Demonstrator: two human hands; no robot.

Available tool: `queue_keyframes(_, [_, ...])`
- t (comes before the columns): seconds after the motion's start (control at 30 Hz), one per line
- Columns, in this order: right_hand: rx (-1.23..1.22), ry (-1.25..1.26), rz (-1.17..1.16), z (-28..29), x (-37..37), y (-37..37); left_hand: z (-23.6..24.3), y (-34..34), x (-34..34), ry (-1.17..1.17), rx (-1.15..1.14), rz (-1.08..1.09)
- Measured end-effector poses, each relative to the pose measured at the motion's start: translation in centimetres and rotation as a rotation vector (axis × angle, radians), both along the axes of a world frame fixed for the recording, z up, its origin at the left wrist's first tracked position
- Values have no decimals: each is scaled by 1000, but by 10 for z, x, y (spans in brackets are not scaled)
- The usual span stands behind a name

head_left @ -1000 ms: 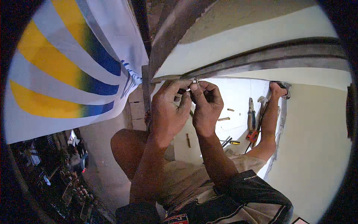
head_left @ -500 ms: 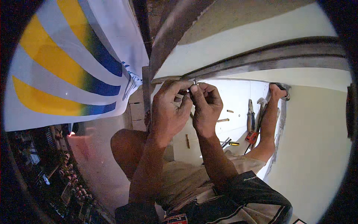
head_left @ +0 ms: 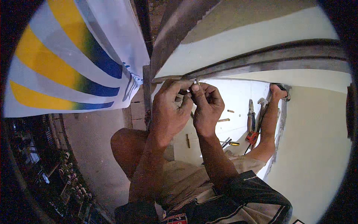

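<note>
My right hand (head_left: 207, 108) pinches a small metal piece (head_left: 197, 82) between thumb and fingers, just below a grey metal bar (head_left: 261, 61). My left hand (head_left: 171, 108) is closed beside it, fingertips at the same spot; what they hold is hidden. On the white floor (head_left: 223, 134) below lie pliers (head_left: 251, 114), a wrench (head_left: 261, 105), a red tape measure (head_left: 252, 138), a yellow-black screwdriver (head_left: 234, 143) and several bolts or small fittings (head_left: 223, 120).
A white banner (head_left: 56, 56) with yellow-blue stripes hangs at left, beside a dark post (head_left: 143, 26). Below it are pavement (head_left: 93, 156) and potted plants (head_left: 71, 175). My bare leg (head_left: 268, 130) stretches along the right, beside a cream surface (head_left: 313, 149).
The banner's lower edge has risen. A figure seen at the lower left a second ago is gone, as is a red glow from half a second ago. My hands have barely moved.
</note>
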State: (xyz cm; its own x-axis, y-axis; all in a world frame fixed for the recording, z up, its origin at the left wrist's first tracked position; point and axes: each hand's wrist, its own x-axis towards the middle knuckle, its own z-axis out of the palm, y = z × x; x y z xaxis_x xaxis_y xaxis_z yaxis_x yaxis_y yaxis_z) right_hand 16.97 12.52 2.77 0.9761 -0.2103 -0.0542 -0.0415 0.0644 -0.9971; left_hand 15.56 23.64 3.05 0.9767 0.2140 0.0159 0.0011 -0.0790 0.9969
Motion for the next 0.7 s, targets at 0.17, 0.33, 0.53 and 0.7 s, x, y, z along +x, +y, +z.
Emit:
queue_keyframes(0.17, [-40, 41, -14, 3, 0, -2, -3, -1, -1, 15, -39, -22])
queue_keyframes(0.33, [-22, 28, 63, -3, 2, -10, -3, -2, 0, -23, 7, -3])
queue_keyframes(0.53, [-37, 57, 71, 2, 2, -11, -3, -6, 1, -32, -17, 32])
queue_keyframes(0.7, [-90, 111, 140, 4, 3, -18, -6, -7, 1, -35, 7, 43])
